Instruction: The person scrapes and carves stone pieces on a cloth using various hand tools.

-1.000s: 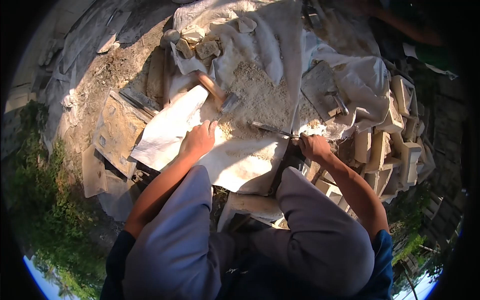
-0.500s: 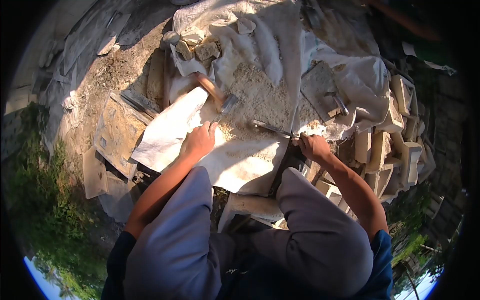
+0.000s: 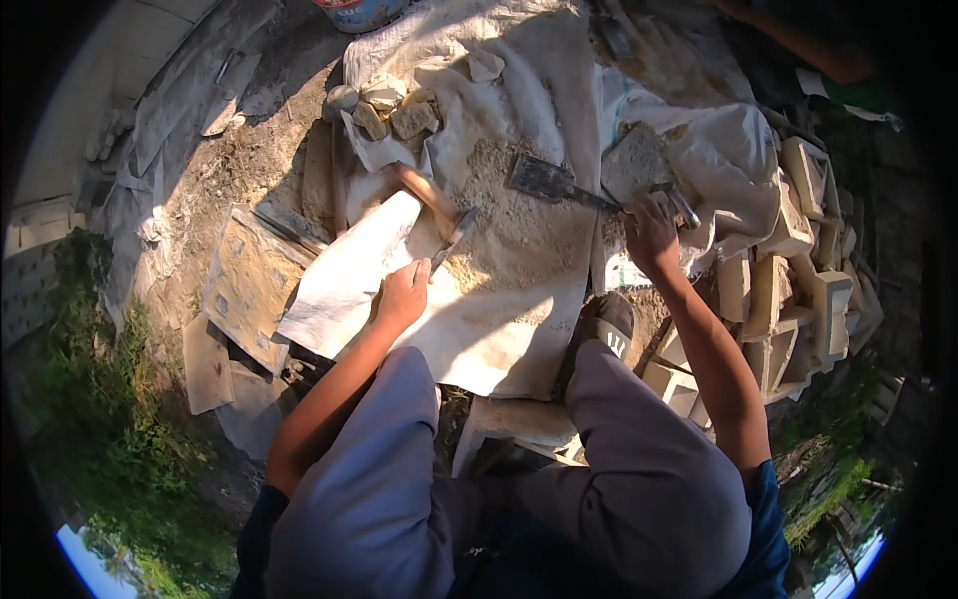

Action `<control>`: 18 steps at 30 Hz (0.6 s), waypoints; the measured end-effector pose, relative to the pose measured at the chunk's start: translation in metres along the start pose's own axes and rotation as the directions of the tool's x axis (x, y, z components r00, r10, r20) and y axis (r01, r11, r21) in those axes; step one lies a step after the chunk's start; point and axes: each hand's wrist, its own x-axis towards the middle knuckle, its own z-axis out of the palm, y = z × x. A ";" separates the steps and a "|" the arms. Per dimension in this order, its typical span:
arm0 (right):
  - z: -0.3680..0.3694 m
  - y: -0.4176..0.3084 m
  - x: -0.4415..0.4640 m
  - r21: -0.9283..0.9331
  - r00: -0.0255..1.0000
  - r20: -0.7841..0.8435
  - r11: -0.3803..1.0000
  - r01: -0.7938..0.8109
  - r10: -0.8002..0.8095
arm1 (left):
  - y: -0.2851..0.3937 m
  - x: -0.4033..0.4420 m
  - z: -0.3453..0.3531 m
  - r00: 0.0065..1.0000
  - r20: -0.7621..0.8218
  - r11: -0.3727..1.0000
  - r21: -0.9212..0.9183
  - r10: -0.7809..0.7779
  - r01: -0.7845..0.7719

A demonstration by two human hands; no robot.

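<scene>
My left hand [image 3: 404, 292] is closed around a thin metal tool [image 3: 442, 256], perhaps a chisel; most of it is hidden by the fingers. Just beyond its tip lies a hammer [image 3: 429, 193] with a wooden handle, its metal head towards me. My right hand [image 3: 651, 238] grips the narrow end of a dark flat-bladed tool [image 3: 547, 182], whose broad blade is over the crumbly pale grit [image 3: 499, 225]. Beneath both tools spreads a white woven sack [image 3: 479, 339]. Close beside my right hand, another metal tool [image 3: 686, 207] rests near a grey stone slab [image 3: 639, 160].
Stone chunks [image 3: 414, 118] sit at the sack's far left. Pale box-shaped blocks [image 3: 768, 295] are piled on the right, and flat slabs [image 3: 249, 285] lean on the left. A bucket [image 3: 359, 12] stands at the back. Another person's arm [image 3: 818, 52] shows at upper right.
My right hand has moved forward and slightly right, carrying the bladed tool farther over the grit with its broad face now showing. My left hand stays near the hammer. The bucket has come into view.
</scene>
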 end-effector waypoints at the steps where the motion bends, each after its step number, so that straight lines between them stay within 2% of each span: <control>1: -0.008 -0.003 -0.005 -0.037 1.000 0.024 0.999 0.001 0.000 | 0.003 -0.002 -0.003 1.000 -0.016 0.999 -0.044 -0.005 0.004; 3: -0.014 -0.010 -0.016 -0.078 0.999 0.047 0.997 0.005 -0.001 | 0.011 -0.008 -0.007 0.999 -0.049 0.997 -0.070 0.004 -0.007; 5: -0.010 -0.018 -0.022 0.090 0.997 0.076 0.995 -0.040 0.033 | 0.023 -0.009 -0.011 0.996 -0.088 0.995 -0.099 0.013 -0.022; 6: -0.010 -0.025 -0.021 0.089 0.997 0.071 0.995 -0.034 0.028 | 0.035 -0.009 -0.015 0.996 -0.088 0.990 -0.138 0.011 -0.023; 8: -0.011 -0.048 -0.014 0.277 0.933 0.355 0.946 -0.169 0.063 | 0.039 -0.005 -0.016 0.995 -0.098 0.984 -0.178 0.012 -0.029; 9: -0.007 -0.060 -0.010 0.381 0.903 0.430 0.903 -0.199 0.017 | 0.034 0.003 -0.012 0.996 -0.062 0.972 -0.225 0.057 -0.070; 10: -0.002 -0.072 -0.008 0.475 0.868 0.496 0.848 -0.235 -0.037 | 0.033 0.009 -0.009 0.994 -0.027 0.956 -0.272 0.106 -0.109; 13: 0.014 -0.114 -0.004 0.608 0.779 0.627 0.625 -0.489 0.000 | 0.043 0.018 0.000 0.984 -0.071 0.939 -0.295 0.161 -0.175; 14: 0.015 -0.129 -0.002 0.628 0.758 0.651 0.538 -0.562 0.032 | 0.049 0.020 0.002 0.978 -0.075 0.932 -0.299 0.192 -0.206; 15: 0.019 -0.138 0.000 0.652 0.723 0.689 0.395 -0.647 0.047 | 0.055 0.020 0.002 0.985 -0.035 0.939 -0.299 0.166 -0.169; 16: 0.020 -0.145 0.000 0.654 0.727 0.685 0.397 -0.644 0.052 | 0.061 0.019 0.005 0.984 -0.034 0.937 -0.301 0.174 -0.176; 18: 0.021 -0.156 0.002 0.733 0.739 0.673 0.114 -0.671 0.017 | 0.071 0.016 0.009 0.974 -0.113 0.927 -0.302 0.197 -0.223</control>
